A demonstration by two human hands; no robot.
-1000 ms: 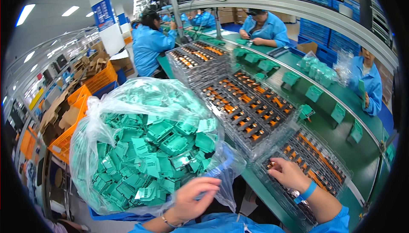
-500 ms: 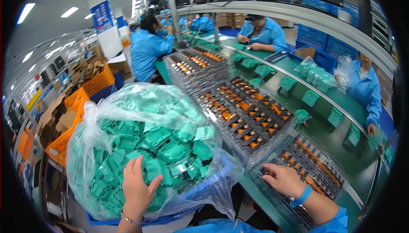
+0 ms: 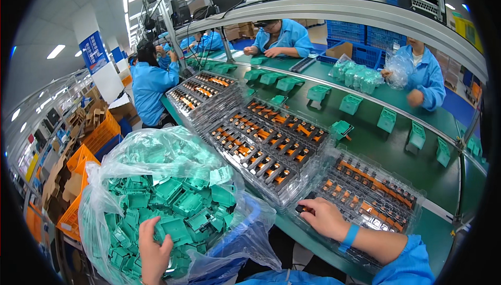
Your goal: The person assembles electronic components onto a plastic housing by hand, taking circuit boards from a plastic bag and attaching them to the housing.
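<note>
My left hand point(image 3: 152, 251) is over a clear plastic bag point(image 3: 99, 201) full of loose green plastic housings point(image 3: 175, 230), its thumb and fingers apart at the housings. Whether the fingertips touch one cannot be made out. A blue crate point(image 3: 237, 235) holds the bag. On the right, my right hand point(image 3: 324, 221) pinches a small black part point(image 3: 300, 208) above the near edge of a clear plastic tray point(image 3: 373, 186), which carries rows of orange and black parts. A blue band circles my right wrist.
Stacked trays of orange and black parts point(image 3: 261, 144) stand on the green bench beyond the bag. Several green housings point(image 3: 386, 119) sit along the conveyor. A metal beam point(image 3: 292, 11) crosses above. Co-workers in blue point(image 3: 282, 37) sit opposite; orange crates point(image 3: 78, 201) stand left.
My view has turned right, so the bench and trays appear farther left. My left hand stays over the bag, lower in the picture. My right hand keeps its pinch near the tray.
</note>
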